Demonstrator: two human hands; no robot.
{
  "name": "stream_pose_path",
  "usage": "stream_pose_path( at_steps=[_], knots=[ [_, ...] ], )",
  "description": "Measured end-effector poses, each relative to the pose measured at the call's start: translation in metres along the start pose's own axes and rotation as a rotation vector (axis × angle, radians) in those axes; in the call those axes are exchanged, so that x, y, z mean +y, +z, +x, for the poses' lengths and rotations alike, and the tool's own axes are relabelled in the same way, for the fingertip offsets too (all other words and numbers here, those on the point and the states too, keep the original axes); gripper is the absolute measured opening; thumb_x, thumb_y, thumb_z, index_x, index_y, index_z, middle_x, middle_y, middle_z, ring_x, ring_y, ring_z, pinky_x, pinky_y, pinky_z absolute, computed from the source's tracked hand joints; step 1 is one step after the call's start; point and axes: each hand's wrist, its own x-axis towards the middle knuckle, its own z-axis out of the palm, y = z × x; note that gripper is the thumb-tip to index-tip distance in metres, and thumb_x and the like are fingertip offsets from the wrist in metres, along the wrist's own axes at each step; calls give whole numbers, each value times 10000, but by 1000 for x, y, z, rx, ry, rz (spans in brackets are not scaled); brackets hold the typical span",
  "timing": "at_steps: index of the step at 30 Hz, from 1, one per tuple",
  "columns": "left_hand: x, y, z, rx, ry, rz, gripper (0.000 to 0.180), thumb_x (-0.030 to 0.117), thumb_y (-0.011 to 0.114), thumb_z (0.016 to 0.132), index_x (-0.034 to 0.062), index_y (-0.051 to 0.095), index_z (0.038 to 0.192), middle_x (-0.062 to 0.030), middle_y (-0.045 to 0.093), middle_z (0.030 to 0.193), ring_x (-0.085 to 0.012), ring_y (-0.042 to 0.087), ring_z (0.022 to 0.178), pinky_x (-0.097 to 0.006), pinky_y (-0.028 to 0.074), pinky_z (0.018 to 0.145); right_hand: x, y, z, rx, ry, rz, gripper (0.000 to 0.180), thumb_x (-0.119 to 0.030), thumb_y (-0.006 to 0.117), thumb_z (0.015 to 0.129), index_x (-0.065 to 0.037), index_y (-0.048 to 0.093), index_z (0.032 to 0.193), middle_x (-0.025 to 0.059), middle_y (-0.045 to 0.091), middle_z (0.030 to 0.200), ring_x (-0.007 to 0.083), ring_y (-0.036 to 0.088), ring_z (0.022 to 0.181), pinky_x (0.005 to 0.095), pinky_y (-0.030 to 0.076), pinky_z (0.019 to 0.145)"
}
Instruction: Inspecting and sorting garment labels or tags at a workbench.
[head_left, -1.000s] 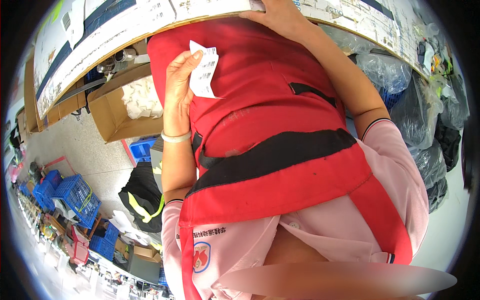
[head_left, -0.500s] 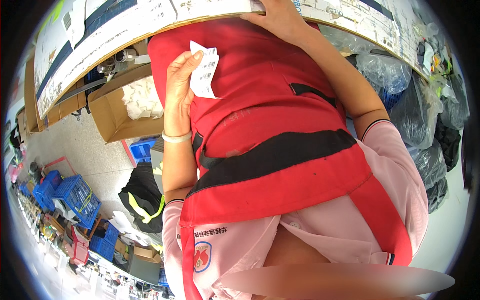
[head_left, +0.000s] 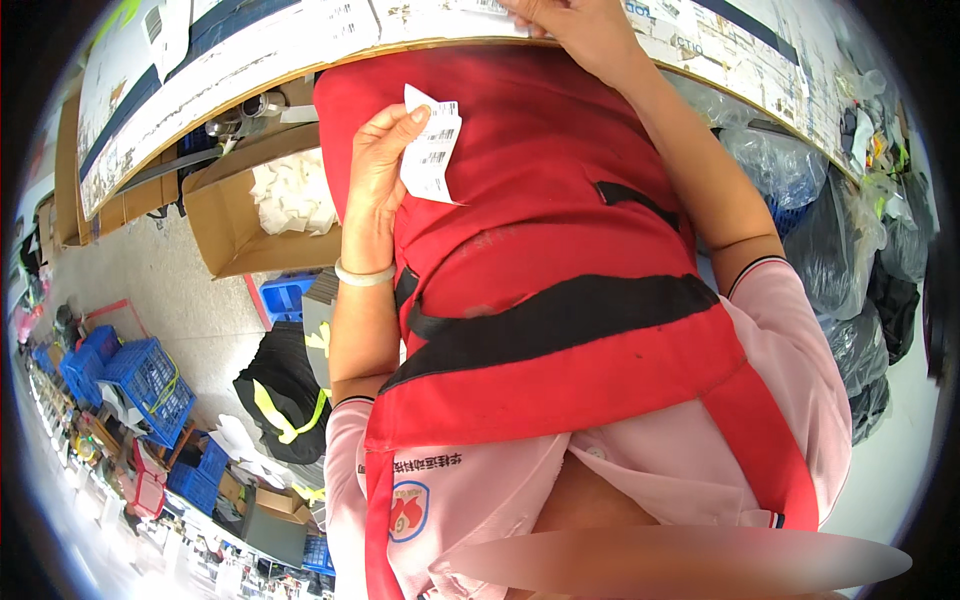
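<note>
Scuffed white worktop (head_left: 440, 25) with a brown edge spans the area beyond the red fabric apron (head_left: 530, 170). Left hand (head_left: 385, 150): raised over the apron's left side, fingers curled, pinching a white paper label strip (head_left: 432, 160) under the thumb; the strip lies in front of the apron. Right hand (head_left: 585, 30): extended beyond the apron to the worktop's near edge, fingers bent; whether it grips anything cannot be determined. Left of the apron: open brown cardboard box (head_left: 212, 235) containing white scraps (head_left: 292, 195); grey floor (head_left: 190, 290). Right of the apron: clear plastic bags (head_left: 830, 250).
</note>
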Motion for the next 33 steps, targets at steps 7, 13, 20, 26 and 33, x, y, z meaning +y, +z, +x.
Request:
stream_pose_path(
  at_steps=[7, 13, 20, 26, 33],
  knots=[
    [2, 2, -1, 23, -3, 12, 116, 64, 695, 835, -2, 681, 930, -93, 701, 856, -134, 663, 725, -247, 536, 664, 6, -2, 10, -88, 194, 40, 153, -124, 603, 907, 25, 609, 871, 64, 614, 711, 114, 575, 590, 232, 488, 527],
    [2, 1, 1, 23, -6, 12, 120, 72, 696, 837, -4, 677, 928, -92, 698, 851, -136, 662, 722, -248, 536, 660, 0, -6, 16, -137, 268, 30, 156, -98, 603, 895, 53, 614, 861, 110, 641, 720, 143, 611, 580, 241, 510, 517],
    [2, 2, 0, 31, -13, 17, 122, 77, 698, 837, -3, 674, 926, -82, 694, 840, -131, 659, 721, -244, 534, 654, -3, -5, 18, -155, 337, 24, 143, -67, 595, 880, 73, 625, 881, 133, 649, 731, 170, 626, 587, 257, 528, 524],
    [1, 3, 0, 43, -7, 26, 111, 76, 700, 836, 1, 676, 914, -77, 693, 835, -128, 658, 718, -241, 533, 652, 0, -5, 20, -152, 330, -22, 155, -80, 597, 880, 72, 627, 867, 131, 654, 739, 165, 627, 590, 259, 531, 525],
    [1, 3, 0, 49, -2, 29, 95, 73, 696, 838, 5, 678, 903, -76, 693, 835, -127, 656, 712, -241, 532, 645, 3, -4, 22, -150, 317, -28, 168, -94, 607, 865, 72, 631, 849, 124, 654, 716, 157, 622, 569, 254, 528, 507]
  ],
)
